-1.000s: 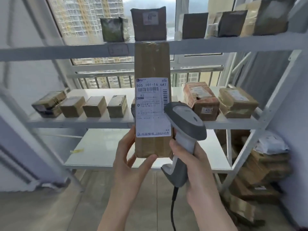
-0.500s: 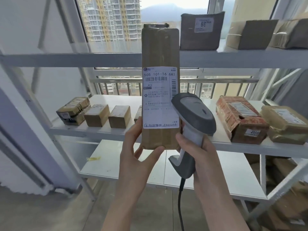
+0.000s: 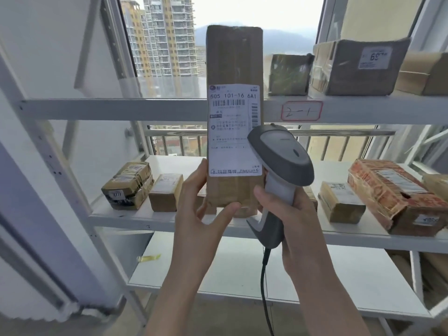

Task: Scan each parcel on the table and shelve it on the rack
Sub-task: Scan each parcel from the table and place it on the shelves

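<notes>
Upright before the rack [image 3: 150, 110], a tall brown parcel [image 3: 234, 59] sits in the left hand [image 3: 196, 214], its fingers [image 3: 224, 213] clamped round the lower end. Just beside it, the right hand [image 3: 288, 221] grips a grey scanner [image 3: 281, 158], head overlapping the white label [image 3: 230, 132].

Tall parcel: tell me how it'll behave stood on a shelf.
Probably stiff: the parcel stands straight, gripped only at its base by the left hand. Likely light, since one hand bears it. Tall and narrow, so apt to tip.

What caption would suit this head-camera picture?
Left hand holds a tall parcel upright before the rack; right hand grips a scanner beside it.
</notes>
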